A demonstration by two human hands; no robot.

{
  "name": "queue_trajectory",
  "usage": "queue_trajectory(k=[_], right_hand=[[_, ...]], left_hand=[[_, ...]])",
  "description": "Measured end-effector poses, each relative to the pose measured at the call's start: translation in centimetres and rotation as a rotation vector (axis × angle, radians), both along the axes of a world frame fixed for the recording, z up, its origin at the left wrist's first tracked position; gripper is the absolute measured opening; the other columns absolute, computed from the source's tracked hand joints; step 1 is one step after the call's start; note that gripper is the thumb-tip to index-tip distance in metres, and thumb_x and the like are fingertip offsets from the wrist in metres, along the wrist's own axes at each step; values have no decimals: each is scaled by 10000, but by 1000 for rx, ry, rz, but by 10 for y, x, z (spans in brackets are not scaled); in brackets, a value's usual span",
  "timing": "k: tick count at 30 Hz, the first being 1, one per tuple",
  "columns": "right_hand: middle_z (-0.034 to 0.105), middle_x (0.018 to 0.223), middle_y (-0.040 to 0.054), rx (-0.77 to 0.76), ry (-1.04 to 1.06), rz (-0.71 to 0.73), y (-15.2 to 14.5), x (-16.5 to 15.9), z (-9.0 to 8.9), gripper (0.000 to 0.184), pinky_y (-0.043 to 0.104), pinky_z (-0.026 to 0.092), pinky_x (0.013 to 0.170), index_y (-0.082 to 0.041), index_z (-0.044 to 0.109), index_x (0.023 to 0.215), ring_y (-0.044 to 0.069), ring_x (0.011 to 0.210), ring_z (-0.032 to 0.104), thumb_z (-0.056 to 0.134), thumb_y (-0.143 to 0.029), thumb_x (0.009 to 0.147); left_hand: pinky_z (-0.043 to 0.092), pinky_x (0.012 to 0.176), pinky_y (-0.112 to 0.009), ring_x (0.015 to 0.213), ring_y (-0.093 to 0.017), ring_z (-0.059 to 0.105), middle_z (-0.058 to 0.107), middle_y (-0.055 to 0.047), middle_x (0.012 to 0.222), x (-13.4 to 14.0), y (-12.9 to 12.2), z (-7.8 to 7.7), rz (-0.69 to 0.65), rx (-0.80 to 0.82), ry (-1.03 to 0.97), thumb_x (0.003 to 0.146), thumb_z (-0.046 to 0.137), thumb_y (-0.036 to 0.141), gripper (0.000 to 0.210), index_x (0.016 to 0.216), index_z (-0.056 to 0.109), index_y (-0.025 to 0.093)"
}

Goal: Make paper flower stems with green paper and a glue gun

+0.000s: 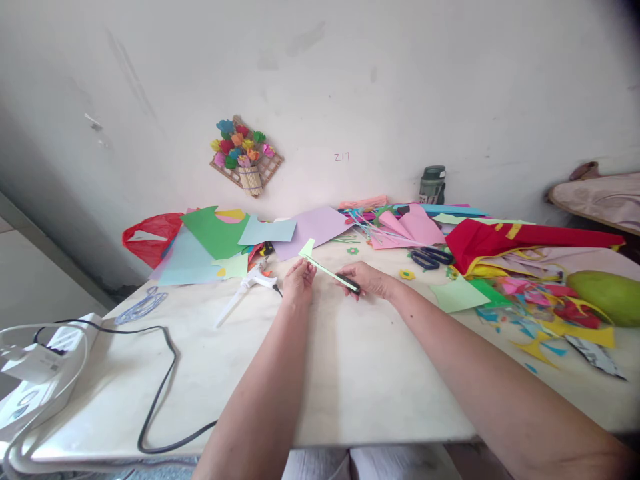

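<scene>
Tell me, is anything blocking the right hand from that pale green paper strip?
Nothing visible blocks it: the pale green strip runs from the left hand across to the dark tool in the right hand.

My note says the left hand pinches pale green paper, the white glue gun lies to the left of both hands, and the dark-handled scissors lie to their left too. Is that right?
Not quite: in the head view the dark-handled scissors lie to the right of both hands. The left hand does pinch pale green paper, and the white glue gun lies to the left.
</scene>
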State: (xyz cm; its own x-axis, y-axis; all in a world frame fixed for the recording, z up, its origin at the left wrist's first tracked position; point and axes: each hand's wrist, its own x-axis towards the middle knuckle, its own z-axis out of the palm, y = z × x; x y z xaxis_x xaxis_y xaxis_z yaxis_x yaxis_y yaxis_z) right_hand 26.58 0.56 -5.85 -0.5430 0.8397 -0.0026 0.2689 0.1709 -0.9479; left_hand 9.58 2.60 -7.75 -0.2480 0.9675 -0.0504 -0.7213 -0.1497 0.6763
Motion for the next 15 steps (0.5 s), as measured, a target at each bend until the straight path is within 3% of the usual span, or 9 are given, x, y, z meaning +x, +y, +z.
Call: queue_trajectory(k=[15], right_hand=[[533,499,-31,-28,44,-5,-3,-1,3,215,139,234,289,-139,547,691,35,328,440,570,-352,678]], left_hand=[[509,584,-164,516,-53,562,566,-1,587,1,-2,1,6,41,7,681,542,-3,114,690,570,107]])
